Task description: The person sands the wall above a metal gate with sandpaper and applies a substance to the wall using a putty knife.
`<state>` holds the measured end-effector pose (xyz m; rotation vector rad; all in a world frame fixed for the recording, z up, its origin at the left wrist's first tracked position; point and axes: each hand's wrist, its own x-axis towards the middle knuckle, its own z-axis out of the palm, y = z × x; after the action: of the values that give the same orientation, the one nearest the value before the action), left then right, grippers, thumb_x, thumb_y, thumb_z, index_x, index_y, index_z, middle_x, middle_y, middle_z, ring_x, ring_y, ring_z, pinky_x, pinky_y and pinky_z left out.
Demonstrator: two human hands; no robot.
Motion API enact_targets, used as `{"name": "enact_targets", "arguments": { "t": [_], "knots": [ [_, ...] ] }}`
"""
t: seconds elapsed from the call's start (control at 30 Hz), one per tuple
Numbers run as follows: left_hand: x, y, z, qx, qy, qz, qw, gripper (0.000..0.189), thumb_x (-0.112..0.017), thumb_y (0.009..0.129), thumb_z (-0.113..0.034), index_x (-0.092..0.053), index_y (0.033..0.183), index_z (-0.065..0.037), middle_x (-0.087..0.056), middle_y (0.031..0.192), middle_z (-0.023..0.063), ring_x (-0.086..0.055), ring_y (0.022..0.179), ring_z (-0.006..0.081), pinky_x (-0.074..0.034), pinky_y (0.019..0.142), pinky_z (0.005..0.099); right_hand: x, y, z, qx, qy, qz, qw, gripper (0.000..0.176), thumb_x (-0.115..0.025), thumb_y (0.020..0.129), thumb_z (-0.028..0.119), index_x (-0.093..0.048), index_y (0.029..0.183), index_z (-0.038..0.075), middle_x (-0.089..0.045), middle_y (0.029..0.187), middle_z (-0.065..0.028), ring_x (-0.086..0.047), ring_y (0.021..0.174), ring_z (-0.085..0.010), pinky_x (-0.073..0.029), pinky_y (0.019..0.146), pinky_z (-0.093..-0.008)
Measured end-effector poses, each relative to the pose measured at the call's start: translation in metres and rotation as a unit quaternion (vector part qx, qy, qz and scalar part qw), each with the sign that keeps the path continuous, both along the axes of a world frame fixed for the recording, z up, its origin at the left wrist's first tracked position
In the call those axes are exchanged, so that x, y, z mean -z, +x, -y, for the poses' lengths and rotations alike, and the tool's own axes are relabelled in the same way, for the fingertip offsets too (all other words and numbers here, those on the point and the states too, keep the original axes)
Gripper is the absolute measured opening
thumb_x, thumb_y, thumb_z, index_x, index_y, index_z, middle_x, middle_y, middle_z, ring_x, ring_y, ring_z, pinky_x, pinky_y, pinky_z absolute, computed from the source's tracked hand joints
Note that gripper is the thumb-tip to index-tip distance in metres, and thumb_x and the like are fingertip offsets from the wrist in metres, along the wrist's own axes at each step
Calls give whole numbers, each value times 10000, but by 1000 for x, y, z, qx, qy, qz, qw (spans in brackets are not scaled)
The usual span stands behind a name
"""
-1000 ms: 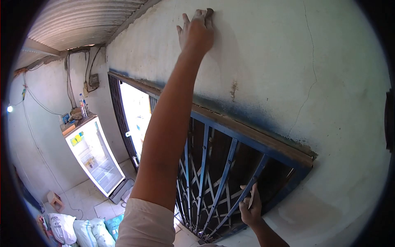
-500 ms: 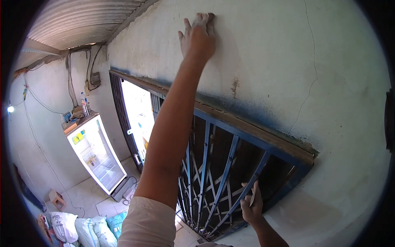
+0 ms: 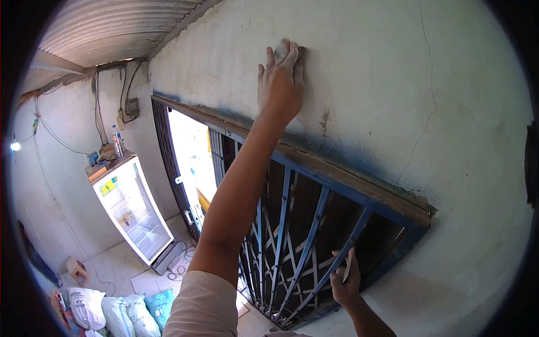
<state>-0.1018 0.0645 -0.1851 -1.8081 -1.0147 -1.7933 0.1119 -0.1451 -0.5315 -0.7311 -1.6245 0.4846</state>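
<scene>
My left hand [image 3: 282,84] is raised against the pale plastered wall [image 3: 370,73]. Its dusty fingers press a grey piece of sandpaper [image 3: 302,52] flat to the surface, mostly hidden under them. Lower right, my right hand [image 3: 345,283] is closed around a thin, pale flat piece [image 3: 348,265] whose kind I cannot make out. That hand is beside a blue bar [image 3: 338,259] of the folding metal grille, with fingertips at or behind the bar.
A wooden ledge [image 3: 359,182] runs above the grille. To the left stand a glass-door display fridge [image 3: 135,210] with bottles on top, and several stuffed sacks [image 3: 118,314]. A brick [image 3: 77,271] lies on the floor. A thin crack [image 3: 431,84] crosses the wall.
My left hand has slid down and slightly right on the wall with the sandpaper, which now shows more. My right hand has stayed almost in place by the bar.
</scene>
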Motion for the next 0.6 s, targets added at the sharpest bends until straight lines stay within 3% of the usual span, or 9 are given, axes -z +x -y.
{"name": "enact_targets", "arguments": {
  "t": [0.2,0.3,0.4,0.5,0.53,0.6],
  "knots": [
    [-54,-10,-11,-14,-22,35,999,459,-375,1026,-323,-465,1434,-133,-391,1532,85,-275,1435,401,-221,1170,553,-13,-7,6,15,-10,-4,1000,741,-519,927,22,-128,1556,32,-492,1334,-203,-438,725,-32,-407,647,-188],
    [-91,-21,-17,-10,-43,53,998,581,-369,1013,-422,-378,1485,-83,-366,1479,304,-345,1382,453,-295,1144,469,-10,-3,7,-2,-29,-8,1000,738,-518,935,32,-125,1560,42,-483,1343,-206,-453,751,-42,-421,670,-197],
    [-100,-26,-32,-25,-48,52,997,584,-372,1012,-427,-362,1495,-99,-354,1471,330,-348,1376,460,-301,1144,457,-12,-4,9,1,-38,-13,999,736,-520,937,43,-127,1559,38,-489,1338,-207,-463,770,-51,-434,696,-210],
    [-67,-19,-27,-7,-15,29,999,581,-369,1015,-431,-362,1496,-107,-349,1506,265,-339,1384,452,-306,1144,454,-12,-3,7,1,-21,-8,1000,742,-529,932,48,-131,1558,34,-496,1337,-206,-463,774,-51,-438,703,-217],
    [-55,-18,-26,-3,3,7,1000,556,-356,1027,-405,-370,1494,-103,-343,1541,175,-308,1413,425,-276,1157,480,-11,-3,7,1,-26,-10,1000,744,-531,930,47,-132,1557,34,-498,1337,-208,-464,776,-52,-437,704,-216],
    [-24,-11,-17,-6,-14,13,1000,506,-357,1032,-347,-387,1488,-131,-333,1558,108,-286,1434,384,-241,1167,517,-9,-2,7,1,-35,-12,999,748,-535,925,47,-135,1557,32,-500,1338,-211,-466,778,-53,-436,704,-214]
  ]
}}
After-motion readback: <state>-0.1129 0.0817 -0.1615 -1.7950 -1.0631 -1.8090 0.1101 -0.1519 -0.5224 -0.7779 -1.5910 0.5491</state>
